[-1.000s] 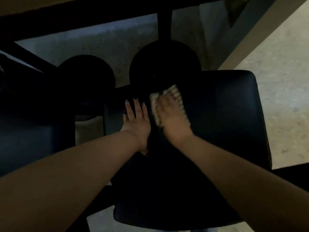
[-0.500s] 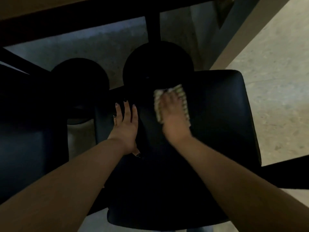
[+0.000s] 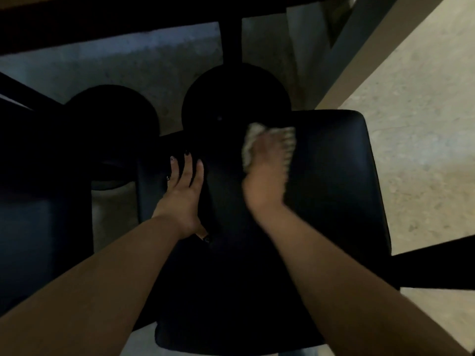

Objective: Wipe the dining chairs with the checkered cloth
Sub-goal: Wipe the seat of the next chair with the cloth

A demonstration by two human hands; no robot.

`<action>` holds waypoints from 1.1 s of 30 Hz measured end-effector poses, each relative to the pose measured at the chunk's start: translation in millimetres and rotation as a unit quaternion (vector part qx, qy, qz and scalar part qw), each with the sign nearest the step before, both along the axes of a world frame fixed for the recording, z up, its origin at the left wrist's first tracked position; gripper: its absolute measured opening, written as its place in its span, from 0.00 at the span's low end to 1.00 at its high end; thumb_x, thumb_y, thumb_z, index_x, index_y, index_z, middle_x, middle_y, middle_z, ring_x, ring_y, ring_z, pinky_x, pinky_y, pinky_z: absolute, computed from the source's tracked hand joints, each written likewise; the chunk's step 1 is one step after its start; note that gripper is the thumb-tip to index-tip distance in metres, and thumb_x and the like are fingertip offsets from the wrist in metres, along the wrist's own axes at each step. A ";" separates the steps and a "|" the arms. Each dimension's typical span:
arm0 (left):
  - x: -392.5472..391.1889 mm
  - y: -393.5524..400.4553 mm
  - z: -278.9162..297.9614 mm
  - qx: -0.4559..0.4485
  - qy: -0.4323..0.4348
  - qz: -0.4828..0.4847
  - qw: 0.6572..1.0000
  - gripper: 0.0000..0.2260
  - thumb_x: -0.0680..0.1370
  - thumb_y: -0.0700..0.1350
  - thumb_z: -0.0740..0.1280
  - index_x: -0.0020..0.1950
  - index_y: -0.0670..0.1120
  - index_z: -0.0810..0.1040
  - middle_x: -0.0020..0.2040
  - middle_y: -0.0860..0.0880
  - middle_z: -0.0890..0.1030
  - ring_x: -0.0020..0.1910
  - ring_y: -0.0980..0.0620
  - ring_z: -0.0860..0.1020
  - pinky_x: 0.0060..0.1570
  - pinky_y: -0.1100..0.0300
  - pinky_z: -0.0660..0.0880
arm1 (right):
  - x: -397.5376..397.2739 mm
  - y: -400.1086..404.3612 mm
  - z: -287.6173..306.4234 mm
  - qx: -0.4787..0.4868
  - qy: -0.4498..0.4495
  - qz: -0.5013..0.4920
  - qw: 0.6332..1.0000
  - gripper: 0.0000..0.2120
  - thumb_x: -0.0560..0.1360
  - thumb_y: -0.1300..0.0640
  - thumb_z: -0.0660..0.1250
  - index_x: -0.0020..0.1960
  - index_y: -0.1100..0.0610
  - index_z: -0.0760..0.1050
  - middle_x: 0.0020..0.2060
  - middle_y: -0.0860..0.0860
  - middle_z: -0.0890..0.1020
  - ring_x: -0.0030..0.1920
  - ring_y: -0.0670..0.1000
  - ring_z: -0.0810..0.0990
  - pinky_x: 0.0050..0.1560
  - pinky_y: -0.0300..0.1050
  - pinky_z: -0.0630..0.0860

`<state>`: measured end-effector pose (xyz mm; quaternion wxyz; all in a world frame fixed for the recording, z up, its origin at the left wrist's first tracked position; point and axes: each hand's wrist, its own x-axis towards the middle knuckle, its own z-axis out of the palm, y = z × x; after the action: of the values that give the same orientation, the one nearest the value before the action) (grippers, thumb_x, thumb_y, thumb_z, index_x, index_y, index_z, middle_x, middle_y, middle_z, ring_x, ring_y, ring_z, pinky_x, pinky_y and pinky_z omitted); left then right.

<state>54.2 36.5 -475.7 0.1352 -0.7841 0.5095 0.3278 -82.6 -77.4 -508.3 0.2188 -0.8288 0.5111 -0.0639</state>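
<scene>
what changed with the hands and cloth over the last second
The right hand slid the cloth a little toward the far edge of the chair seat, pressing on it throughout. The left hand stayed flat on the seat's left side.

Checkered cloth (image 3: 250, 140) on black chair (image 3: 334, 176)

Dining chair seat (image 3: 334, 201) at centre; left hand (image 3: 183, 191) flat on its left part, right hand (image 3: 267, 176) to the right atop checkered cloth (image 3: 250, 142). Two round bases (image 3: 236, 96) beyond, second chair (image 3: 38, 227) at left, table edge (image 3: 102, 21) above.
</scene>
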 end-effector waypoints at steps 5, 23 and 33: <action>-0.5 -0.8 -0.6 -0.004 0.000 0.009 1.000 0.72 0.52 0.59 0.83 0.77 0.48 0.32 0.73 0.52 0.24 0.67 0.46 0.20 0.73 0.47 0.42 | -29.4 -3.5 1.0 -0.098 0.015 0.343 0.934 0.24 0.76 0.66 0.57 0.72 0.65 0.63 0.70 0.64 0.67 0.72 0.65 0.62 0.75 0.59 0.46; -4.4 0.7 -2.2 -0.013 -0.014 0.004 1.000 0.70 0.56 0.56 0.83 0.77 0.46 0.31 0.74 0.47 0.26 0.72 0.40 0.25 0.68 0.48 0.35 | -79.5 -54.7 5.5 -0.098 0.096 0.171 0.976 0.31 0.70 0.70 0.58 0.73 0.66 0.62 0.72 0.66 0.63 0.73 0.67 0.59 0.74 0.65 0.48; -5.8 -0.3 -0.3 -0.016 -0.016 0.000 1.000 0.69 0.57 0.55 0.83 0.77 0.44 0.33 0.76 0.45 0.28 0.73 0.39 0.28 0.72 0.45 0.39 | -46.0 124.5 -1.0 -0.037 0.098 0.219 0.970 0.36 0.69 0.60 0.69 0.73 0.66 0.61 0.72 0.64 0.64 0.71 0.69 0.59 0.69 0.68 0.59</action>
<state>48.4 36.2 -476.0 0.1308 -0.7911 0.5123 0.3074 -128.6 47.1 -509.3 0.1459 -0.9301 0.3336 0.0484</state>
